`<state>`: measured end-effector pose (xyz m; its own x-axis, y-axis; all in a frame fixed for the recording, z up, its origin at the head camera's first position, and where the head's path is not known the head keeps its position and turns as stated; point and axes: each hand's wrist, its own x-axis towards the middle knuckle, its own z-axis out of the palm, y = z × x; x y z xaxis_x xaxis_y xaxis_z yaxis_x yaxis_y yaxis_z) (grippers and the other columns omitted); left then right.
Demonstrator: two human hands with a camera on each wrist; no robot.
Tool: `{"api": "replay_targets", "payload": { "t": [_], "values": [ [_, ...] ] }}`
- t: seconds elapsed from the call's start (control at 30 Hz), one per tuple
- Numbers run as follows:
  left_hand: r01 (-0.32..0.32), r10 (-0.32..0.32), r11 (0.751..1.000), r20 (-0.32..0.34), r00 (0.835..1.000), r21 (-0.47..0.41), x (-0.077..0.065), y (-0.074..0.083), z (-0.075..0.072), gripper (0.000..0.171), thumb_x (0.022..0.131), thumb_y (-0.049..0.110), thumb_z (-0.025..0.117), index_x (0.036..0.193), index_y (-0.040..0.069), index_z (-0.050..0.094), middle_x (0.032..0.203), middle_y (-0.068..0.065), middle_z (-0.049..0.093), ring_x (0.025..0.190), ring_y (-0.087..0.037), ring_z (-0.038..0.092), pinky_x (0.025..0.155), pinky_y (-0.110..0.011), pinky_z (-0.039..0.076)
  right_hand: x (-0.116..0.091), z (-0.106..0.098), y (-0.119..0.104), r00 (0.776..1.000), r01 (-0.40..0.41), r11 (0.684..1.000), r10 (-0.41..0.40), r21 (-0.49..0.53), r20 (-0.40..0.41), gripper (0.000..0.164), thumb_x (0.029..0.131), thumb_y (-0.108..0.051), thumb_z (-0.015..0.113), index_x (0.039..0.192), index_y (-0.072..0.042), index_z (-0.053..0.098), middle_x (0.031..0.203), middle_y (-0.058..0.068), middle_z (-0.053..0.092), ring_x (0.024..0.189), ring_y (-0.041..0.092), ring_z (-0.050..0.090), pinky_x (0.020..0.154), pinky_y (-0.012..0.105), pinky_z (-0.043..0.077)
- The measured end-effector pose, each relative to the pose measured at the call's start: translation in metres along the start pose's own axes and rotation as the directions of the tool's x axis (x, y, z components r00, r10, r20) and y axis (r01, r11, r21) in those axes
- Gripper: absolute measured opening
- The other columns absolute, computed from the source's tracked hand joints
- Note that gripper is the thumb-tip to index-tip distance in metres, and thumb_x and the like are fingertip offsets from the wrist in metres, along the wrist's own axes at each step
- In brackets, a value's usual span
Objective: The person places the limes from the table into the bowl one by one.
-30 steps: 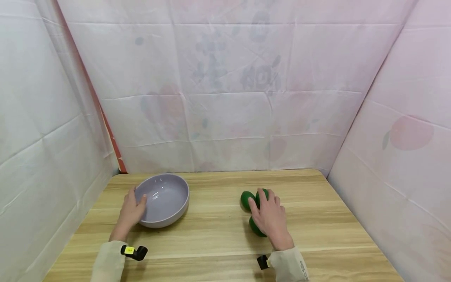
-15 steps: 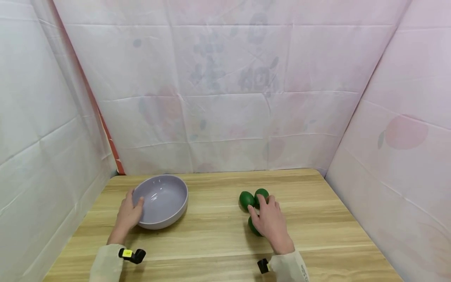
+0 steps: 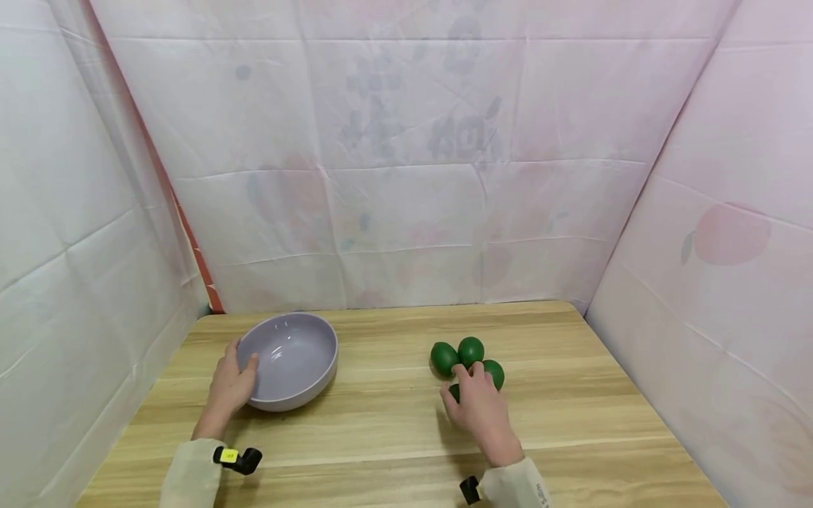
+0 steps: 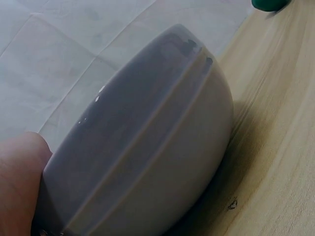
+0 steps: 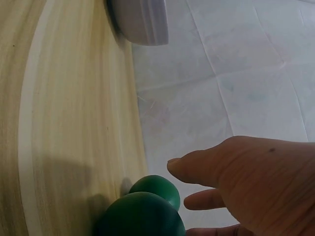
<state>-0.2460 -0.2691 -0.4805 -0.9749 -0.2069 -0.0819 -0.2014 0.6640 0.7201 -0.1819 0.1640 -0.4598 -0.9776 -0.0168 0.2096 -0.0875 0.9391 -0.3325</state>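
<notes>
My left hand [image 3: 231, 384] grips the left side of a lavender bowl [image 3: 292, 360], its thumb over the rim and its fingers on the outside. The left wrist view shows that thumb [image 4: 22, 182] against the bowl wall [image 4: 142, 142]. My right hand [image 3: 479, 413] hovers with parted fingers over the nearest green lime [image 3: 454, 392], covering most of it. Close ahead of its fingertips sit a left lime [image 3: 444, 359], a far lime [image 3: 471, 351] and a right lime [image 3: 493, 375]. In the right wrist view, thumb and fingers stand apart from the large green lime [image 5: 140, 216].
A wooden table [image 3: 381, 437] carries everything, with the bowl left and the limes right of centre. White printed cloth [image 3: 406, 212] hangs behind the far edge, and more cloth walls line both sides. Each sleeve cuff bears a small black camera mount [image 3: 241, 460].
My right hand has drawn back towards me and slightly left, off the far limes and over the nearest one. The right lime has come into sight. The left hand stays on the bowl.
</notes>
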Motion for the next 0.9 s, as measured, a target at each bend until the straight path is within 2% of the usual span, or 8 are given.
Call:
{"api": "replay_targets", "payload": {
  "t": [0.27,0.57,0.73,0.9],
  "values": [
    [-0.006,0.006,1.0,-0.001,1.0,0.002,0.0,-0.001,0.001,0.072,0.108,0.034,0.033,0.162,-0.001,0.0,0.158,-0.041,0.018,0.147,-0.058,0.021,0.122,-0.069,0.02,-0.004,0.004,-0.002,0.999,-0.015,0.999,0.016,-0.037,0.036,0.043,0.089,-0.03,0.076,0.124,-0.007,0.067,0.12,0.022,0.061,0.098,0.035,0.061,0.062,0.058,0.057],
    [-0.005,0.005,1.0,0.003,1.0,0.002,0.0,-0.002,0.001,0.073,0.108,0.034,0.034,0.162,-0.001,-0.001,0.159,-0.041,0.019,0.148,-0.057,0.021,0.122,-0.069,0.02,-0.006,0.01,-0.003,0.996,-0.006,1.0,0.008,-0.014,0.088,0.044,0.085,-0.026,0.081,0.122,-0.006,0.067,0.117,0.021,0.063,0.092,0.037,0.064,0.064,0.053,0.058],
    [-0.009,0.009,1.0,0.001,1.0,0.005,0.0,-0.001,0.0,0.073,0.108,0.034,0.034,0.162,-0.001,0.0,0.158,-0.041,0.019,0.147,-0.058,0.022,0.122,-0.069,0.021,-0.006,0.011,-0.004,0.992,0.008,1.0,-0.008,0.001,0.125,0.048,0.082,-0.027,0.084,0.121,-0.006,0.066,0.118,0.022,0.064,0.091,0.04,0.069,0.066,0.055,0.059],
    [-0.009,0.009,1.0,0.0,1.0,0.002,-0.001,0.0,0.0,0.073,0.108,0.035,0.033,0.161,-0.001,0.001,0.159,-0.041,0.019,0.147,-0.057,0.023,0.121,-0.069,0.021,-0.005,0.012,-0.006,0.992,0.025,0.999,-0.028,0.029,0.126,0.044,0.083,-0.023,0.082,0.119,-0.004,0.066,0.117,0.022,0.065,0.091,0.039,0.07,0.069,0.054,0.06]
  ]
}}
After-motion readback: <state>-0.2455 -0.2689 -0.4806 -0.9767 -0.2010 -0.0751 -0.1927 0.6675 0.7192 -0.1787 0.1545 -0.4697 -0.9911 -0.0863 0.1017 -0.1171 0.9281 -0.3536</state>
